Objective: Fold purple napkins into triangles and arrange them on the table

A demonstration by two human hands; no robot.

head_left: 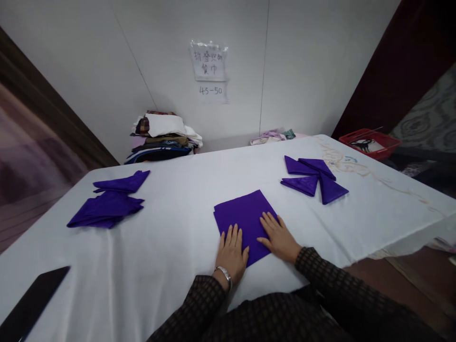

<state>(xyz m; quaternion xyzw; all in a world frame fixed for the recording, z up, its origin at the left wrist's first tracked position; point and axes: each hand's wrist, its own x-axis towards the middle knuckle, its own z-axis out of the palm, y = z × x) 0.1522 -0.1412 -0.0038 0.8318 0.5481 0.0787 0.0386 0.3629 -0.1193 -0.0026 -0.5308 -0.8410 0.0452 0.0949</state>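
A purple cloth napkin [245,209], folded into a square, lies flat on the white-covered table [178,237] in front of me. My left hand [232,254] rests flat on its near left part, fingers stretched out, with a silvery band around the wrist. Along the napkin's right edge my right hand [280,238] also lies flat, thumb spread toward the middle. Neither hand grasps the cloth. To the right, several purple napkins folded into triangles [315,178] are grouped like a pinwheel. Loosely folded purple cloths [107,209] sit at the left.
A dark flat object [35,301] lies at the table's near left corner. Behind the table are a pile of folded clothes [164,137] and some lilac cloth [269,137]. A red basket [372,142] stands beyond the right edge. Handwritten paper signs [210,66] hang on the wall.
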